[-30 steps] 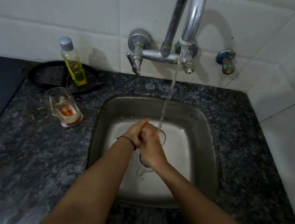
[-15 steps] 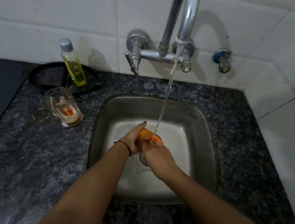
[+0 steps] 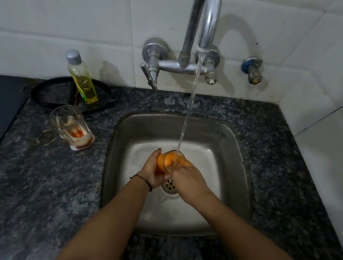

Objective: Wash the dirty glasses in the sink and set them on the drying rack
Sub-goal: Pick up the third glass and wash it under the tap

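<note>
Head view, left hand [image 3: 154,168] and right hand [image 3: 186,178] both clasped round glass [image 3: 170,159], tap stream [image 3: 187,118] falling into it, drain [image 3: 170,184] just below the grip

The square steel sink basin [image 3: 221,211] is open along its right and near sides. Its middle is filled by both hands, the left hand [image 3: 152,170] and right hand [image 3: 188,180] closed around an orange-tinted glass [image 3: 171,160] under the thin water stream [image 3: 186,121]. The chrome wall tap [image 3: 199,36] overhangs the far rim. On the speckled dark granite table [image 3: 40,189], the left front lies bare; farther back stand a dirty clear glass [image 3: 71,128], a yellow oil bottle [image 3: 82,80] and a black round pan [image 3: 52,93].
</note>
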